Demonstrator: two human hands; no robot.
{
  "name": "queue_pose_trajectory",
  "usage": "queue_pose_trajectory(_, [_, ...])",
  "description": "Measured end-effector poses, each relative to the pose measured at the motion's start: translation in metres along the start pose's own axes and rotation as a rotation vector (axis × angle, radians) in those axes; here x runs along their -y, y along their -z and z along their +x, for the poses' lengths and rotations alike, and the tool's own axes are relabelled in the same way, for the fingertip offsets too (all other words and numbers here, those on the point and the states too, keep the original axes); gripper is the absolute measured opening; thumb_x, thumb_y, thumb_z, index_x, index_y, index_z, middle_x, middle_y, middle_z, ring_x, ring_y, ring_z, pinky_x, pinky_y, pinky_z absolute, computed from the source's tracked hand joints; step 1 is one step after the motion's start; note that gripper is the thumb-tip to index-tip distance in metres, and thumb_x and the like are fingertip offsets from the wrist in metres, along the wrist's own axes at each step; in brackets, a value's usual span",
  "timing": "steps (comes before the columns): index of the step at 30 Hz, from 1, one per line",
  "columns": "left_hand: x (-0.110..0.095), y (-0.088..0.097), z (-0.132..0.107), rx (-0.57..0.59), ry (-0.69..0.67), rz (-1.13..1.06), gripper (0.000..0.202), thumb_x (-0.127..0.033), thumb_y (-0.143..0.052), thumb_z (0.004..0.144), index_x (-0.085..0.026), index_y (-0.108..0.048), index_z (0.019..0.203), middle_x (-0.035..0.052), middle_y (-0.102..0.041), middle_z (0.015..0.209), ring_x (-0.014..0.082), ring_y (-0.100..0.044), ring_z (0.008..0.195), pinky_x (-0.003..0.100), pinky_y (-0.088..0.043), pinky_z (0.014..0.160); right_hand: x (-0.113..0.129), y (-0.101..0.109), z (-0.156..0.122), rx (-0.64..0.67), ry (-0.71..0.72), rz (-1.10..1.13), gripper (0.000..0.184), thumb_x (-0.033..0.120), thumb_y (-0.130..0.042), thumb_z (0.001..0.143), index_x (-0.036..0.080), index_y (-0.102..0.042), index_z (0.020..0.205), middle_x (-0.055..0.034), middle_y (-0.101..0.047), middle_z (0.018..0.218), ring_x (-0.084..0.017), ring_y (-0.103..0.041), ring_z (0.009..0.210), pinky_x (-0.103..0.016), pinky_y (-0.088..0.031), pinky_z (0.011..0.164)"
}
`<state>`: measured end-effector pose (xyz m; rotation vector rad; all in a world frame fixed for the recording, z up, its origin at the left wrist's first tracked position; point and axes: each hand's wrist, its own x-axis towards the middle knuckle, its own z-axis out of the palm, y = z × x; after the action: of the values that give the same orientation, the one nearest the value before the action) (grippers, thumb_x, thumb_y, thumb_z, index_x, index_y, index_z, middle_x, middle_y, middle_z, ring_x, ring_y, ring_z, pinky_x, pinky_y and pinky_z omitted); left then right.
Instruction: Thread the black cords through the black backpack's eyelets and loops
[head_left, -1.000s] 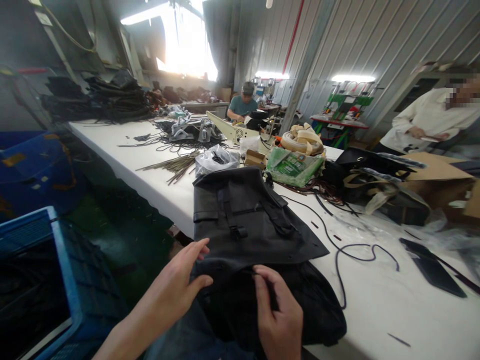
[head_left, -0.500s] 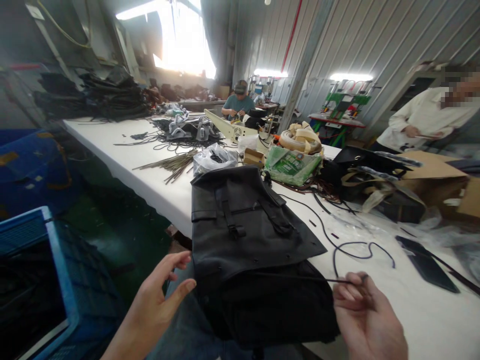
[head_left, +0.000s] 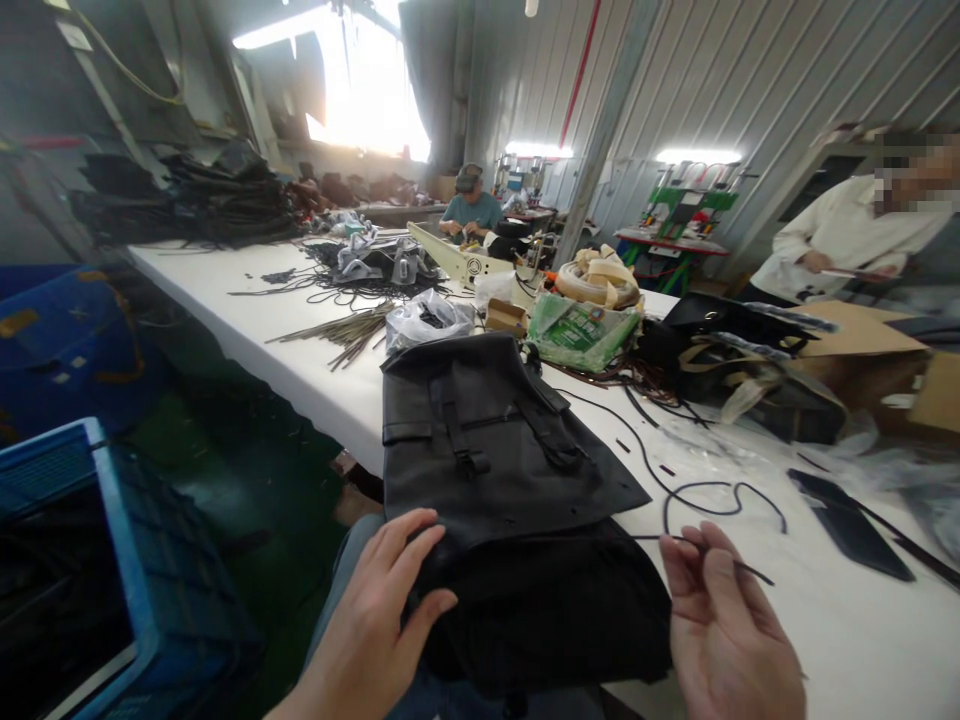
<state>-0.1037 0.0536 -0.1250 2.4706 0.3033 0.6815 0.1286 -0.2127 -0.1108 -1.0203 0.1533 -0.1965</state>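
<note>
A black backpack (head_left: pixel 480 480) with two buckled straps lies across the near edge of the white table and over the lap, its dark lower part toward me. At the bag's left side is my left hand (head_left: pixel 382 610), fingers and thumb apart, its fingertips at the edge of the material. My right hand (head_left: pixel 731 620), off the bag's right side, is closed on a thin black cord (head_left: pixel 756 575). One end of that cord sticks out past the fingers; the other side runs toward the bag. Where it meets the bag is hard to make out.
A longer black cord (head_left: pixel 709 510) curls over the table (head_left: pixel 847 620) beside a dark flat piece (head_left: pixel 851 525). Behind stand a clear plastic bag (head_left: pixel 429 318), a green package (head_left: pixel 581 335) and a cardboard box (head_left: pixel 870 350). A blue crate (head_left: pixel 176 590) is at left. Two people work farther back.
My left hand has moved right, onto the bag's edge. The right hand has turned more palm-up, and the cord end now shows beyond its fingers.
</note>
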Motion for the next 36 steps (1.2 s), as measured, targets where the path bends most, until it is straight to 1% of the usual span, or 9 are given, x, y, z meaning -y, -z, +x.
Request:
queue_pose_trajectory(6, [-0.015, -0.008, 0.048, 0.116, -0.148, 0.006, 0.034, -0.019, -0.063, 0.109, -0.023, -0.064, 0.143, 0.0136, -0.07, 0.147, 0.0344, -0.066, 0.135, 0.054, -0.06, 0.113, 0.002, 0.001, -0.024, 0.043, 0.062, -0.155, 0.061, 0.042, -0.105, 0.073, 0.019, -0.082, 0.125, -0.0024, -0.083, 0.099, -0.007, -0.071, 0.071, -0.01, -0.065, 0.069])
queue_pose_trajectory(11, [-0.032, -0.015, 0.069, 0.236, -0.241, 0.141, 0.029, -0.01, -0.057, 0.105, -0.016, -0.068, 0.131, 0.0158, -0.074, 0.132, 0.036, -0.07, 0.12, 0.056, -0.059, 0.102, -0.007, 0.024, -0.033, 0.068, 0.116, -0.361, 0.045, 0.052, -0.099, 0.08, 0.02, -0.084, 0.107, -0.005, -0.084, 0.1, -0.011, -0.074, 0.08, -0.014, -0.065, 0.073])
queue_pose_trajectory(13, [-0.037, -0.02, 0.073, 0.208, -0.267, 0.187, 0.034, -0.008, -0.056, 0.102, -0.016, -0.068, 0.132, 0.017, -0.074, 0.132, 0.0362, -0.07, 0.119, 0.055, -0.059, 0.101, -0.012, 0.026, -0.041, 0.161, 0.132, -0.563, 0.046, 0.057, -0.094, 0.084, 0.02, -0.086, 0.11, -0.007, -0.085, 0.101, -0.013, -0.074, 0.076, -0.016, -0.064, 0.068])
queue_pose_trajectory(16, [-0.038, -0.03, 0.078, 0.182, -0.293, 0.219, 0.038, -0.005, -0.055, 0.099, -0.019, -0.07, 0.132, 0.0159, -0.076, 0.125, 0.0335, -0.072, 0.113, 0.049, -0.06, 0.097, -0.021, 0.014, -0.058, 0.441, 0.174, -0.767, 0.041, 0.058, -0.086, 0.091, 0.022, -0.089, 0.111, -0.0089, -0.087, 0.099, -0.021, -0.08, 0.08, -0.025, -0.068, 0.073])
queue_pose_trajectory(18, [-0.035, -0.036, 0.082, 0.206, -0.283, 0.21, 0.033, -0.006, -0.054, 0.102, -0.02, -0.072, 0.126, 0.0136, -0.079, 0.115, 0.0309, -0.074, 0.104, 0.045, -0.061, 0.091, -0.029, -0.001, -0.069, 0.614, 0.272, -0.831, 0.032, 0.052, -0.079, 0.098, 0.025, -0.089, 0.111, -0.0094, -0.087, 0.102, -0.026, -0.083, 0.088, -0.031, -0.069, 0.081])
queue_pose_trajectory(21, [-0.027, -0.04, 0.087, 0.209, -0.229, 0.138, 0.025, -0.011, -0.053, 0.107, -0.019, -0.075, 0.116, 0.0113, -0.081, 0.108, 0.0297, -0.077, 0.097, 0.044, -0.062, 0.086, -0.043, -0.021, -0.08, 0.727, 0.434, -0.927, 0.028, 0.043, -0.066, 0.107, 0.025, -0.087, 0.11, -0.0094, -0.085, 0.099, -0.025, -0.081, 0.085, -0.032, -0.065, 0.076])
queue_pose_trajectory(23, [-0.023, -0.04, 0.09, 0.183, -0.184, 0.079, 0.022, -0.014, -0.056, 0.108, -0.018, -0.076, 0.114, 0.01, -0.082, 0.109, 0.0296, -0.078, 0.097, 0.045, -0.063, 0.089, -0.051, -0.029, -0.082, 0.756, 0.492, -1.005, 0.03, 0.038, -0.059, 0.11, 0.023, -0.085, 0.107, -0.0083, -0.082, 0.093, -0.024, -0.079, 0.08, -0.032, -0.06, 0.072])
queue_pose_trajectory(28, [-0.022, -0.039, 0.093, 0.162, -0.144, 0.043, 0.022, -0.014, -0.058, 0.108, -0.02, -0.079, 0.111, 0.0086, -0.084, 0.108, 0.0296, -0.08, 0.097, 0.044, -0.063, 0.089, -0.058, -0.039, -0.082, 0.786, 0.55, -1.111, 0.029, 0.031, -0.055, 0.111, 0.023, -0.082, 0.108, -0.0071, -0.08, 0.096, -0.024, -0.078, 0.083, -0.032, -0.056, 0.079])
queue_pose_trajectory(36, [-0.023, -0.041, 0.09, 0.142, -0.142, 0.022, 0.022, -0.012, -0.059, 0.106, -0.019, -0.079, 0.114, 0.0087, -0.084, 0.109, 0.0301, -0.08, 0.098, 0.046, -0.063, 0.091, -0.054, -0.044, -0.077, 0.791, 0.488, -1.088, 0.027, 0.031, -0.057, 0.11, 0.024, -0.083, 0.106, -0.0061, -0.08, 0.094, -0.023, -0.077, 0.085, -0.031, -0.055, 0.081])
